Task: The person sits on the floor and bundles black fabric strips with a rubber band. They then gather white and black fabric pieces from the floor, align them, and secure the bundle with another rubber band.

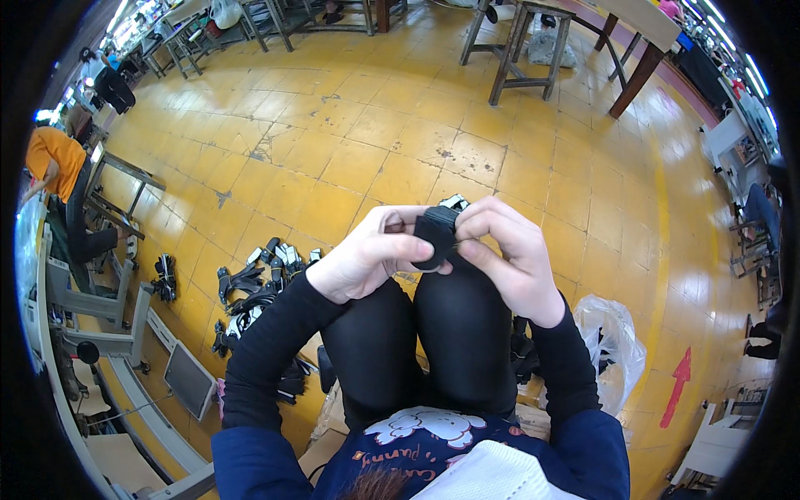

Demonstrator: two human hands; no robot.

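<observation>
My left hand (367, 252) is closed on a small black fabric piece (436, 233), which looks folded or stacked, with fine ridges along its upper edge. The thumb presses on its near face. My right hand (510, 257) pinches the right side of the same piece, thumb against fingers. Both hands hover above my knees in black trousers (460, 333). Just beyond the fingers a bit of white and black material (454, 202) shows, mostly hidden. What exactly the black piece is, I cannot tell.
Bundles of black and white straps (265, 279) lie on the yellow tiled floor (358, 150) left of my legs. A clear plastic bag (612, 342) stands at my right. Grey machine frames (125, 367) line the left. A wooden stool (527, 50) stands ahead; a person in orange (57, 158) bends at far left.
</observation>
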